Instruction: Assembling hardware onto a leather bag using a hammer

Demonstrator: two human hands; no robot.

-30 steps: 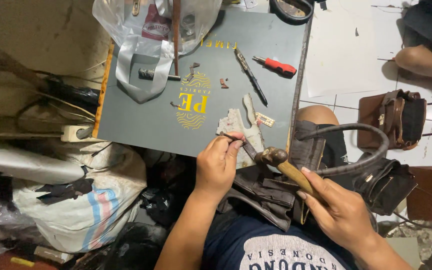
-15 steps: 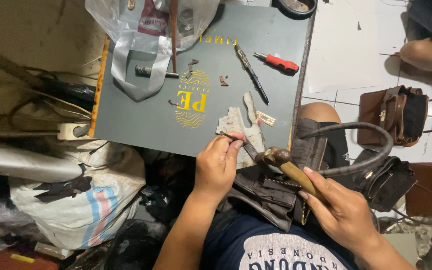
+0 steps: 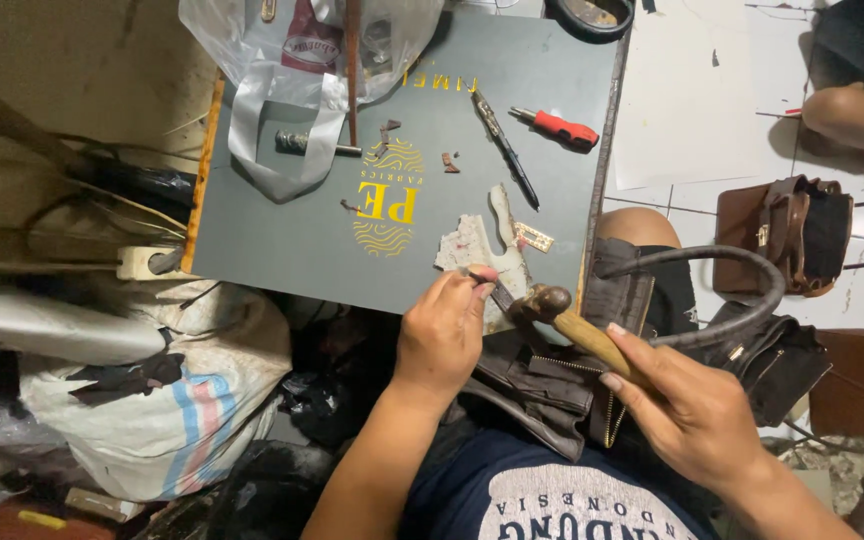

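While right hand grips wooden-handled hammer, left hand pinches small dark punch over bag.

hammer: wooden handle, head on strap | dark handbag: on lap

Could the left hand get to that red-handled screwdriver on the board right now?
Probably not freely: the left hand is pinching a small tool, though nothing blocks the board up to the red-handled screwdriver.
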